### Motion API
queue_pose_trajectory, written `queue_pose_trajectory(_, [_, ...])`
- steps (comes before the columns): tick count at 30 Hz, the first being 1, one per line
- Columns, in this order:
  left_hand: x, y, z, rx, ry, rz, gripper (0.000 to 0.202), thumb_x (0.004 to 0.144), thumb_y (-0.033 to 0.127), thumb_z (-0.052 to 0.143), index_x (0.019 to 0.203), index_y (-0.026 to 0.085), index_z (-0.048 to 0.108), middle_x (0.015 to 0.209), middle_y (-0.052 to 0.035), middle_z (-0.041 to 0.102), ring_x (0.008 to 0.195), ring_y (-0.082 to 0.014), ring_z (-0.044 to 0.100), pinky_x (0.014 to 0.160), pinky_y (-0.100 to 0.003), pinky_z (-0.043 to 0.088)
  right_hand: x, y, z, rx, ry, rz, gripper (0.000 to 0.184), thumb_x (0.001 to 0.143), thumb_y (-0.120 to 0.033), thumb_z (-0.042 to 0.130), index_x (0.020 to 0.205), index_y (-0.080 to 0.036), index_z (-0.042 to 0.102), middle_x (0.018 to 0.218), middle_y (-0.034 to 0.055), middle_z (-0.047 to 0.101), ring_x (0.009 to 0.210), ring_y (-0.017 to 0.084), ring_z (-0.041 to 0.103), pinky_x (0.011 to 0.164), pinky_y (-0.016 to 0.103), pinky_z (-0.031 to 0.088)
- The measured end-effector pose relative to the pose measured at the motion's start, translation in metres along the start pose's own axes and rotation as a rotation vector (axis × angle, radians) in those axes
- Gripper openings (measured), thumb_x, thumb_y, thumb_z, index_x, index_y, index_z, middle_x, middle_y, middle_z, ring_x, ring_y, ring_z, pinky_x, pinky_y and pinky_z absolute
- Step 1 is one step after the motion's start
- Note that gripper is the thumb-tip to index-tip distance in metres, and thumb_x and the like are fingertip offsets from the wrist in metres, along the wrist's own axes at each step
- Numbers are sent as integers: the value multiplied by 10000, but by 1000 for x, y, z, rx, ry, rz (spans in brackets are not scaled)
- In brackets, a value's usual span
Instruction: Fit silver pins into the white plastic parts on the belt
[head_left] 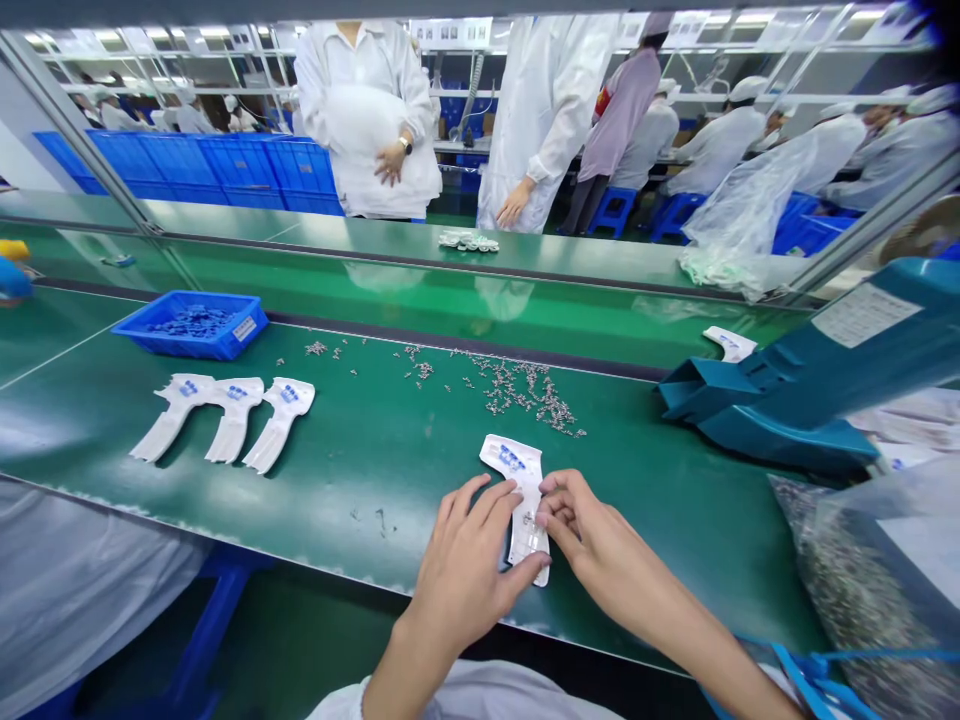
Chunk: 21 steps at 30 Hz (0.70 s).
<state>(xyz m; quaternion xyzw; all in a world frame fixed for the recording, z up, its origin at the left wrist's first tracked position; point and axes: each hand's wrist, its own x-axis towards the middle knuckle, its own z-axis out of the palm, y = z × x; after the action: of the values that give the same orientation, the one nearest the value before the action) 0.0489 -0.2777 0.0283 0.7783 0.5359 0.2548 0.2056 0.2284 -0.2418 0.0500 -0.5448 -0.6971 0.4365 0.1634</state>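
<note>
Lying on the green bench [405, 440], a white grip-shaped shell [528, 498] was steadied by the left hand [466, 562], loosely spread; fitting was apparently being done by the right hand [589, 522], fingertips pinched, anything held indiscernible; careful alignment seemed called for next.

The view is bright and evenly lit, with glowing ceiling lights [214, 32] at the back. The glossy green panel [427, 297] mirrors white coats [551, 110]. Beneath the bench [390, 400] it is dim. Wide-angle stretching softens the edges; darkness blots the top-right corner.
</note>
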Motion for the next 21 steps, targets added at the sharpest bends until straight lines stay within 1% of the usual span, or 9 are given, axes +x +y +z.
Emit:
queue_pose_trajectory(5, [0, 0, 0, 11, -16, 0, 515, 865, 375, 709, 1315, 214, 516, 1405, -73, 571, 1331, -328, 446, 1050, -528, 425, 0, -2, 0, -23, 7, -2, 165, 977, -330, 380, 1125, -258, 375, 952, 42, 631, 877, 230, 644, 802, 371, 478])
queue_pose_trajectory(10, [2, 0, 0, 15, -8, -4, 505, 862, 367, 712, 1306, 214, 525, 1394, -74, 579, 1321, -320, 458, 1044, -522, 429, -2, -5, 0, -97, 17, -51, 147, 984, -282, 369, 1127, -254, 386, 989, 63, 613, 914, 236, 624, 817, 385, 471])
queue_pose_trajectory(13, [3, -1, 1, 9, -1, 0, 506, 855, 362, 721, 1301, 219, 529, 1395, -73, 579, 1322, -319, 458, 1048, -518, 426, -1, -1, 1, -121, 46, -59, 154, 970, -273, 398, 1122, -251, 406, 985, 61, 604, 900, 231, 619, 814, 383, 473])
queue_pose_trajectory(16, [3, -1, 2, 9, 5, 7, 517, 848, 350, 731, 1305, 222, 527, 1398, -69, 578, 1317, -318, 460, 1048, -518, 423, 4, 4, 2, -103, 89, -46, 131, 938, -274, 453, 1064, -249, 431, 966, 50, 604, 876, 226, 624, 802, 379, 480])
queue_pose_trajectory(18, [3, -1, 2, 18, 5, 7, 516, 850, 340, 730, 1309, 224, 524, 1399, -65, 578, 1314, -317, 459, 1048, -517, 423, 8, 8, 1, -23, 93, -15, 135, 909, -298, 505, 1017, -250, 438, 957, 44, 610, 867, 224, 633, 780, 373, 497])
queue_pose_trajectory(19, [2, -1, 3, 25, 3, 6, 506, 854, 338, 726, 1306, 225, 527, 1402, -62, 575, 1314, -316, 456, 1049, -517, 422, 10, 9, 1, 53, 86, 9, 173, 891, -324, 543, 1004, -251, 435, 950, 41, 614, 857, 223, 640, 762, 369, 511])
queue_pose_trajectory(21, [2, -1, 3, 44, -4, 5, 462, 870, 337, 710, 1289, 234, 544, 1414, -53, 564, 1320, -315, 446, 1053, -518, 420, 11, 10, 0, 277, 64, 69, 302, 844, -397, 627, 1013, -252, 423, 920, 35, 630, 837, 224, 661, 741, 369, 544])
